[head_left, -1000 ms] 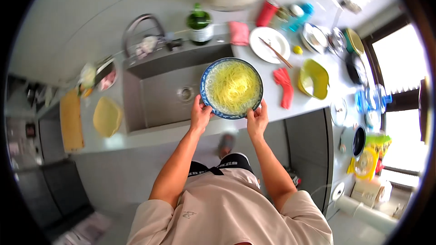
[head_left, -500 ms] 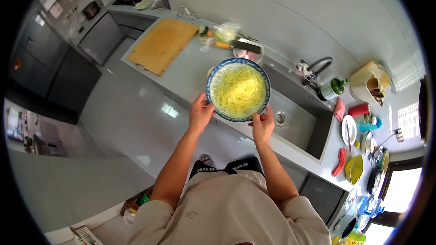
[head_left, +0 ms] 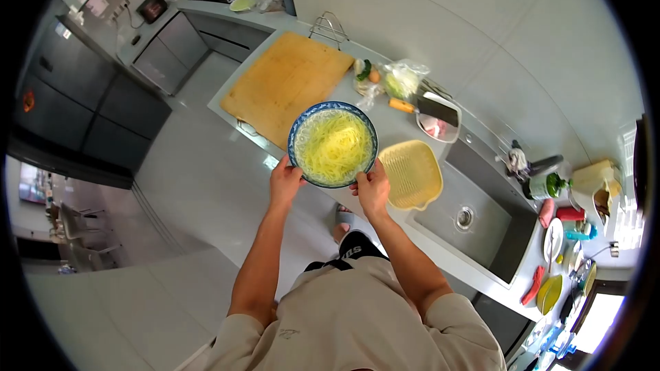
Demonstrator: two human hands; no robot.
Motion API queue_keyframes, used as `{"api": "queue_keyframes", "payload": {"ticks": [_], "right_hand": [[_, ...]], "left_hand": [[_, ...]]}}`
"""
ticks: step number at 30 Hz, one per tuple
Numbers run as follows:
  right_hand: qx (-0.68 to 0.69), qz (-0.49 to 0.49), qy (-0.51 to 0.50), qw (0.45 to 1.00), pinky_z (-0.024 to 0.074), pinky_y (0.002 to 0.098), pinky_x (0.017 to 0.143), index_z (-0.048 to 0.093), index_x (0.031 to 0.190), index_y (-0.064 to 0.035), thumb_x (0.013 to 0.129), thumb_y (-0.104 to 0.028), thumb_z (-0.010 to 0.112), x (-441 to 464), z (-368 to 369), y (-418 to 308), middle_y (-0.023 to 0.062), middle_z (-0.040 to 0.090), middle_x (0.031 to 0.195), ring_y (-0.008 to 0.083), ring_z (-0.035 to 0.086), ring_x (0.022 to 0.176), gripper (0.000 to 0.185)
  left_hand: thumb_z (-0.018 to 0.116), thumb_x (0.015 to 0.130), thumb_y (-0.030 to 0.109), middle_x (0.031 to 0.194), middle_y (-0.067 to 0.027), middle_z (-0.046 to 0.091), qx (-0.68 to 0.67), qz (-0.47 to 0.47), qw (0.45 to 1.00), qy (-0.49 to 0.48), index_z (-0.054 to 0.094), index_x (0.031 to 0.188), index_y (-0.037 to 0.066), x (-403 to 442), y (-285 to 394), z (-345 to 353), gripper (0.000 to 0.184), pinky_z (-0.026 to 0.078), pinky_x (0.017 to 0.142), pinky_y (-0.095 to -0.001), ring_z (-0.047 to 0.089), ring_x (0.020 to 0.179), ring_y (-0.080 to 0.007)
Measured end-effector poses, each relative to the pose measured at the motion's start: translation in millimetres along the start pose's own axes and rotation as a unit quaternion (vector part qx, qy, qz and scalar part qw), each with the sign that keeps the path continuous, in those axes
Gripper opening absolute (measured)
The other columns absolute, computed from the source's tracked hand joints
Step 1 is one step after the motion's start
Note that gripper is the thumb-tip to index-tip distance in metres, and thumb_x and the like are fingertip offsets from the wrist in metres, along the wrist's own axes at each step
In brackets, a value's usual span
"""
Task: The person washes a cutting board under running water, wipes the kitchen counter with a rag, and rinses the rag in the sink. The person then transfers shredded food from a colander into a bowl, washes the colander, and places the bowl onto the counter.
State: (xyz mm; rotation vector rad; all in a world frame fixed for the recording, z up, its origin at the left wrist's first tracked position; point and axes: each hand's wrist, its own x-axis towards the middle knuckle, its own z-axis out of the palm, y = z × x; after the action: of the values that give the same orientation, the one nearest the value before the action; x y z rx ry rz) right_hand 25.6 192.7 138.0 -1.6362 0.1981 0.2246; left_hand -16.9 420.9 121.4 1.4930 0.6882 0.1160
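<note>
Both my hands hold a blue-and-white patterned bowl by its near rim, one on each side. Pale yellow-green shreds, thin like shredded vegetable, fill it. My left hand is closed on the lower left rim, and my right hand on the lower right. The bowl is in front of the counter and covers the near corner of a wooden cutting board. Just right of it, a pale yellow ribbed plastic basket rests at the sink's left end.
A cleaver with an orange handle lies across a white container holding pinkish food. Plastic bags with vegetables stand near the wall. The steel sink is to the right, with a green bottle and dishes beyond.
My hands and the bowl have shifted left along the counter, towards the cutting board. The yellow basket, mostly hidden behind the bowl before, now shows. The view has turned left.
</note>
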Motion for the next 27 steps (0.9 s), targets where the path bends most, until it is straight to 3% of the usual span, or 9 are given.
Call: {"api": "queue_keyframes", "payload": {"ticks": [4, 9, 14, 18, 24, 27], "right_hand": [[0.035, 0.006, 0.016, 0.999, 0.0549, 0.0302, 0.048, 0.048, 0.151, 0.0020, 0.095, 0.001, 0.058, 60.5, 47.0, 7.9, 0.0119, 0.071, 0.081, 0.0166, 0.070, 0.059, 0.057], [-0.027, -0.006, -0.012, 1.000, 0.0596, 0.0322, 0.053, 0.052, 0.146, 0.0006, 0.095, -0.004, 0.058, 145.2, 110.9, -35.4, 0.0143, 0.075, 0.082, 0.0188, 0.075, 0.062, 0.052], [-0.029, 0.003, -0.006, 1.000, 0.0592, 0.0318, 0.053, 0.050, 0.151, -0.0008, 0.094, -0.001, 0.057, 232.9, 202.9, -66.8, 0.0146, 0.075, 0.086, 0.0183, 0.074, 0.063, 0.058], [-0.024, 0.016, 0.005, 1.000, 0.0609, 0.0323, 0.055, 0.050, 0.153, -0.0032, 0.095, -0.001, 0.057, 299.9, 276.2, -75.4, 0.0145, 0.075, 0.087, 0.0189, 0.075, 0.065, 0.059], [0.016, 0.065, 0.080, 0.995, 0.0619, 0.0326, 0.057, 0.049, 0.154, -0.0038, 0.097, -0.001, 0.058, 373.7, 349.4, -75.5, 0.0152, 0.076, 0.090, 0.0192, 0.074, 0.065, 0.057], [0.008, 0.069, 0.117, 0.991, 0.0620, 0.0326, 0.058, 0.050, 0.153, -0.0033, 0.098, 0.000, 0.057, 380.8, 365.3, -86.9, 0.0145, 0.076, 0.090, 0.0189, 0.074, 0.066, 0.055]], "left_hand": [[0.060, 0.096, 0.003, 0.101, -0.0055, 0.073, -0.024, 0.006, 0.999, -0.026, 0.058, 0.150, 0.006, 73.0, 2.2, -11.1, 0.054, 0.061, 0.071, -0.0294, 0.070, 0.087, -0.0118], [0.058, 0.098, 0.003, 0.099, -0.0053, 0.073, -0.009, 0.009, 1.000, -0.029, 0.056, 0.151, 0.006, 169.4, 52.8, -31.8, 0.053, 0.061, 0.071, -0.0287, 0.070, 0.085, -0.0119], [0.057, 0.100, 0.003, 0.104, -0.0064, 0.070, -0.055, 0.000, 0.998, -0.002, 0.056, 0.150, 0.007, 279.4, 90.2, -63.7, 0.050, 0.060, 0.074, -0.0286, 0.068, 0.087, -0.0124], [0.057, 0.101, 0.003, 0.107, -0.0070, 0.068, -0.056, -0.021, 0.997, -0.043, 0.054, 0.151, 0.008, 380.3, 113.7, -90.9, 0.050, 0.060, 0.076, -0.0295, 0.068, 0.090, -0.0136], [0.055, 0.102, 0.001, 0.109, -0.0071, 0.067, -0.038, -0.043, 0.988, -0.143, 0.050, 0.156, 0.011, 512.8, 125.2, -104.9, 0.055, 0.060, 0.079, -0.0327, 0.068, 0.094, -0.0162], [0.055, 0.104, 0.002, 0.113, -0.0081, 0.066, -0.057, -0.084, 0.985, -0.137, 0.048, 0.156, 0.010, 540.6, 133.2, -104.5, 0.053, 0.060, 0.082, -0.0337, 0.068, 0.096, -0.0171]]}}
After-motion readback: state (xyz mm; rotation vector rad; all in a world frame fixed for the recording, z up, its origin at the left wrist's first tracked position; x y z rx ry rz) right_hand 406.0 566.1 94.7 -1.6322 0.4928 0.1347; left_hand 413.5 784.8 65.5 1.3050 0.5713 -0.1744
